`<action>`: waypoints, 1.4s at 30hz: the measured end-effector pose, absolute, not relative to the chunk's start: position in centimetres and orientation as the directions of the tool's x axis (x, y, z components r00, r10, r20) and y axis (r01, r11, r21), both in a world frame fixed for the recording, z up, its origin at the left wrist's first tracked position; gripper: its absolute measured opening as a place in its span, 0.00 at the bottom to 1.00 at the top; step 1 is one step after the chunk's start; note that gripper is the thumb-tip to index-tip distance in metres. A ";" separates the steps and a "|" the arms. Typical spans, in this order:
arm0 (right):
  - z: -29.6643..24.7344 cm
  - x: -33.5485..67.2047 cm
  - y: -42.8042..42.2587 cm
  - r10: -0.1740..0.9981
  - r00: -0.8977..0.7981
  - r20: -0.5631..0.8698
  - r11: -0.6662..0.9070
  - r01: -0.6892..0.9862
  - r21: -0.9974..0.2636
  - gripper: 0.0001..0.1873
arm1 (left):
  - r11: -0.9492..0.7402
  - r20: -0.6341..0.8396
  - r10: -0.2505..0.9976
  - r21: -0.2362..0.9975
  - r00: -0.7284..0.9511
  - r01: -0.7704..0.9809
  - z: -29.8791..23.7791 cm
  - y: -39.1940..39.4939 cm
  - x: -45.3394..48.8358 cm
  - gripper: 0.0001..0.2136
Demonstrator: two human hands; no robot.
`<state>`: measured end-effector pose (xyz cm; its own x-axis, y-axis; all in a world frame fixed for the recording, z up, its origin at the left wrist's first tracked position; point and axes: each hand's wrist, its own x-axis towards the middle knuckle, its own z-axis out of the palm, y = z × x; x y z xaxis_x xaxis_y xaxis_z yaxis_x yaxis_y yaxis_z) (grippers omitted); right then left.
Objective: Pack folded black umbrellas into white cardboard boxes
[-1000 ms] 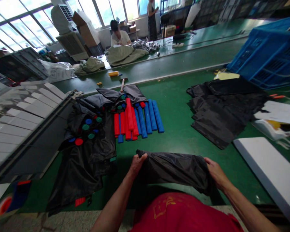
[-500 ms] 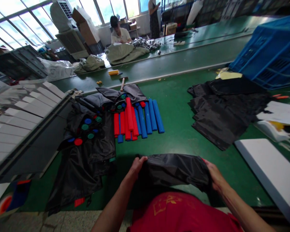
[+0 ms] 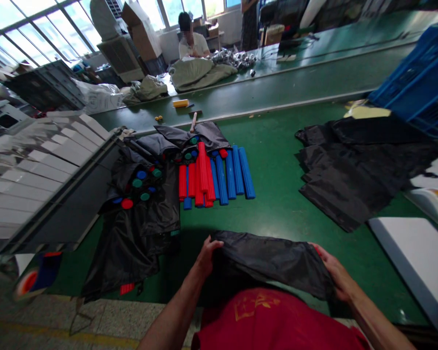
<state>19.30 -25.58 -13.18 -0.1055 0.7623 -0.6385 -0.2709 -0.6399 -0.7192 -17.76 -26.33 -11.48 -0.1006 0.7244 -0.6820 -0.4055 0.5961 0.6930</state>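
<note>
Both my hands hold a folded piece of black nylon fabric [image 3: 270,260] at the near edge of the green workbench [image 3: 277,126]. My left hand [image 3: 206,257] grips its left end. My right hand [image 3: 334,272] grips the right end, with the cloth stretched between them over my red shirt [image 3: 277,321]. Beyond them lies a black fabric heap [image 3: 146,228] with coloured round discs [image 3: 142,182] on it. Next to the heap are red and blue ribbed rods [image 3: 219,175]. A stack of black fabric [image 3: 361,170] lies to the right.
A blue plastic crate [image 3: 419,82] stands at the far right, and a white board [image 3: 412,267] lies near the right edge. White slatted panels [image 3: 40,170] sit left of the bench. A co-worker [image 3: 191,41] sits beyond, behind olive fabric [image 3: 200,75].
The black cloth has gone from a bunched roll to a flatter, wider fold, and my right hand has moved outward to the right. The whole scene has shifted as my head turned.
</note>
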 end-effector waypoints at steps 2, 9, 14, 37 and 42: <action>-13.3 19.0 -25.4 0.761 -0.099 -0.642 -0.647 -0.202 -0.735 0.28 | 0.570 -0.645 0.762 0.709 -0.057 -0.415 -11.2 -26.6 -17.7 0.25; -12.9 18.5 -24.5 0.735 0.031 -0.678 -0.667 -0.152 -0.730 0.17 | 0.532 -0.600 0.799 0.730 -0.029 -0.429 -11.2 -27.3 -18.1 0.21; -12.8 18.8 -24.5 0.710 0.098 -0.697 -0.676 -0.183 -0.714 0.12 | 0.493 -0.579 0.814 0.732 -0.048 -0.471 -10.9 -27.2 -17.9 0.22; -14.8 17.5 -23.6 0.657 -0.034 -0.754 -0.753 -0.080 -0.653 0.16 | 0.541 -0.561 0.824 0.822 -0.085 -0.177 -12.0 -26.1 -19.5 0.22; -14.8 18.4 -23.3 0.737 0.118 -0.666 -0.676 0.114 -0.728 0.19 | 0.459 -0.443 0.888 0.873 -0.122 0.166 -12.0 -25.9 -20.5 0.14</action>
<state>18.39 -23.34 -14.78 0.1184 0.7367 -0.6658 0.1136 -0.6761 -0.7280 -20.45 -25.91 -11.98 -0.1218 0.8880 -0.4435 0.1660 0.4587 0.8729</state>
